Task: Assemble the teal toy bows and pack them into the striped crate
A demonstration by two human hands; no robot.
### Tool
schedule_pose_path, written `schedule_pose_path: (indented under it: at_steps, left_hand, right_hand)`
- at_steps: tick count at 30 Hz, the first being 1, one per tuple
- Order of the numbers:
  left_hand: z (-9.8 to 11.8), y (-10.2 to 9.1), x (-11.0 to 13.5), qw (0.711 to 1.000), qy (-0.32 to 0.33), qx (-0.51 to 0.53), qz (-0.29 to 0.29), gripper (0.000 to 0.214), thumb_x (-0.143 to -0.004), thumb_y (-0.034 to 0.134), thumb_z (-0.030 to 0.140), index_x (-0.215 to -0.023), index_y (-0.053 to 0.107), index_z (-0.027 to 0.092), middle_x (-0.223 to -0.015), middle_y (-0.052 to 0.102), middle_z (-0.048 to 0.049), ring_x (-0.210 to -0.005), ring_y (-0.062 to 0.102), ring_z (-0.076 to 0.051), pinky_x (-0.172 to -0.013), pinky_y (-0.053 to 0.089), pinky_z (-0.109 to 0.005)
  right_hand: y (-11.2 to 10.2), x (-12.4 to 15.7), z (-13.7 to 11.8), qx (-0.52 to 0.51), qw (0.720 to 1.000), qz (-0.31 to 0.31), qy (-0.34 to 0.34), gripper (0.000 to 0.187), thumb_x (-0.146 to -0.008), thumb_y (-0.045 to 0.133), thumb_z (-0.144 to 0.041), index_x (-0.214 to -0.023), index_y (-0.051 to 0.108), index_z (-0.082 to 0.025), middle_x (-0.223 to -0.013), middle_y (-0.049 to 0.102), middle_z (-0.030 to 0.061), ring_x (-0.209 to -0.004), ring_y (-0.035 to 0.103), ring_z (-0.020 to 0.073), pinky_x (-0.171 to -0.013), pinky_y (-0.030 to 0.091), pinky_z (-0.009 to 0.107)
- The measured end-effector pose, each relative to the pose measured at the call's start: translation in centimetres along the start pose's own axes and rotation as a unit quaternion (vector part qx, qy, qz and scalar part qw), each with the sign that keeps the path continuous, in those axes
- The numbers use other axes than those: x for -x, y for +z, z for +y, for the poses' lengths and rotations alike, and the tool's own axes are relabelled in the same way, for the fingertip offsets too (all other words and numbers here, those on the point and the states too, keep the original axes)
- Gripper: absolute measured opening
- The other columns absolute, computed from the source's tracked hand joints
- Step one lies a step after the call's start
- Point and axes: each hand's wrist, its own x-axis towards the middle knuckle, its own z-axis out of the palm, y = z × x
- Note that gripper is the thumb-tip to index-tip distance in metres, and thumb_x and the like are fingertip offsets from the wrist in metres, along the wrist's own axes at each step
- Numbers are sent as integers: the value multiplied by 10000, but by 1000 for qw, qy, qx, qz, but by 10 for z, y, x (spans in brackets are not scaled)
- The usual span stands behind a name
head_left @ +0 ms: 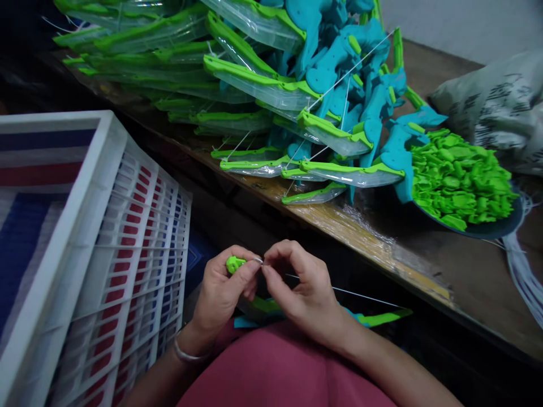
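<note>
Dim light leaves deep shadow beneath the table [466, 268], while small glints streak its plastic wrap [339, 219].

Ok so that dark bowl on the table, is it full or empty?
Full: bright green pieces heap up above the rim of the dark bowl. Its bottom is hidden.

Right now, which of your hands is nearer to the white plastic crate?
Left. The left hand is just to the right of the white plastic crate; the right hand is farther right, beyond the left one.
</note>
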Motion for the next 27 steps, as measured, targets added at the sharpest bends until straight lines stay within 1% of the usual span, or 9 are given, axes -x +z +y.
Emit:
schedule_pose_path:
  at_steps: [3, 7, 9, 13, 18, 20, 22, 25, 27]
  left_hand:
    - [1, 0, -2, 1000, -11, 14, 0, 137, -918, 759, 317, -876, 698, 202, -523, 533, 77, -451, 485, -53, -452, 474, -140]
    - [3, -1, -4, 998, -38, 40, 0, 173, -895, 785, 326, -838, 698, 188, -533, 537, 71, -453, 491, -49, -447, 475, -131]
    - [4, -2, -4, 998, -46, 48, -1, 185, -884, 795, 329, -825, 700, 182, -526, 530, 71, -446, 492, -50, -437, 474, -132]
    - [4, -3, -3, 998, -39, 52, -8, 184, -883, 795, 335, -829, 712, 180, -507, 528, 70, -435, 492, -53, -434, 478, -138]
    - [0, -5, -1, 999, -9, 23, -21, 174, -913, 764, 352, -865, 715, 192, -517, 548, 66, -445, 502, -57, -449, 479, -144]
    - [-2, -7, 0, 1000, -2, 3, -21, 158, -932, 742, 351, -893, 710, 201, -534, 566, 64, -459, 511, -63, -458, 476, -151]
    - [-3, -8, 2, 1000, 1, -14, -20, 137, -946, 726, 340, -918, 706, 207, -549, 578, 63, -468, 515, -66, -467, 474, -159]
    - [-4, -8, 4, 999, 9, -33, -20, 117, -959, 709, 328, -937, 702, 213, -565, 587, 63, -478, 525, -70, -477, 474, -169]
    - [-4, -7, 5, 998, 17, -53, -17, 110, -964, 702, 321, -936, 693, 216, -569, 589, 64, -484, 533, -74, -480, 475, -173]
  right_hand:
    - [0, 1, 2, -3, 1000, 3, -8, 69, -952, 585, -100, -935, 598, -166, -809, 600, -19, -695, 580, 69, -637, 470, 186]
    - [-2, 3, 9, -9, 999, -29, -39, 122, -951, 626, -109, -1066, 631, -150, -900, 652, 23, -795, 623, 102, -712, 509, 217]
    - [-3, 3, 13, -37, 998, -35, -41, 129, -954, 631, -97, -1073, 643, -146, -928, 668, 37, -827, 644, 104, -745, 522, 218]
    - [-1, 0, 16, -78, 995, -32, -45, 94, -964, 624, -80, -991, 676, -154, -923, 656, 38, -842, 641, 100, -763, 524, 217]
    - [-1, -3, 13, -72, 997, -17, -34, 94, -949, 653, -94, -954, 709, -169, -932, 610, 30, -842, 612, 97, -746, 512, 216]
    - [-2, -4, 11, -85, 996, -14, -5, 74, -933, 678, -111, -905, 700, -176, -930, 613, 22, -833, 607, 97, -740, 505, 218]
    - [-3, -5, 11, -118, 992, -14, 51, 72, -909, 717, -156, -858, 673, -179, -908, 616, 10, -809, 599, 97, -723, 499, 222]
    - [-4, -6, 12, -189, 968, -29, 160, 116, -870, 760, -228, -898, 655, -188, -854, 627, -10, -754, 596, 96, -675, 493, 216]
    - [-4, -6, 12, -214, 954, -45, 204, 119, -871, 747, -253, -929, 670, -183, -820, 640, -13, -726, 597, 93, -652, 487, 209]
